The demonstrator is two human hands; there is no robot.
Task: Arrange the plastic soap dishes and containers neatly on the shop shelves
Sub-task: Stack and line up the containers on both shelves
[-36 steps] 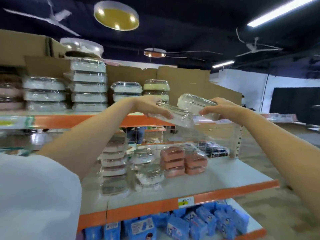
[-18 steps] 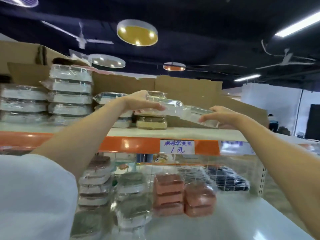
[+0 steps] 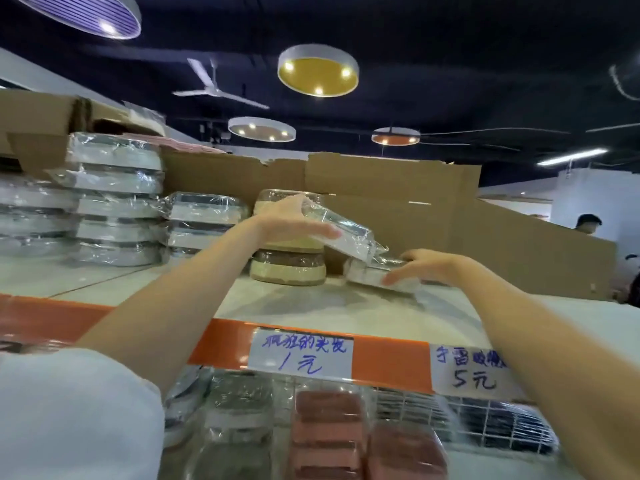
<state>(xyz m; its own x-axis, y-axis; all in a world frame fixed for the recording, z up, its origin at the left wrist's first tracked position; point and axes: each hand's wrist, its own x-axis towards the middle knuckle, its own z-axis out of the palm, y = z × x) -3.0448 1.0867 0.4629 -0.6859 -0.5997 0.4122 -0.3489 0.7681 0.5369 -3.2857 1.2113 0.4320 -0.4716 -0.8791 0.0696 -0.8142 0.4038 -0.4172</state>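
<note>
My left hand (image 3: 292, 223) holds a wrapped clear soap dish (image 3: 346, 233), tilted, above the top shelf (image 3: 311, 306). My right hand (image 3: 420, 268) grips a second wrapped dish (image 3: 372, 273) that lies on the shelf board, just under the tilted one. Right behind my left hand stands a stack of beige and brown dishes (image 3: 289, 268). Further left are stacks of wrapped grey-white dishes (image 3: 204, 220) and a taller stack (image 3: 116, 199).
A cardboard sheet (image 3: 415, 209) lines the back of the top shelf. The orange shelf edge carries a price label (image 3: 301, 353) and another label (image 3: 474, 370). Below stand pink dishes (image 3: 329, 434) and clear wrapped ones (image 3: 239, 410). A person (image 3: 587, 223) is far right.
Both hands have moved forward and down over the top shelf. The right hand's dish has come down onto the shelf board; the left hand's dish hangs tilted above it. The view has tilted up.
</note>
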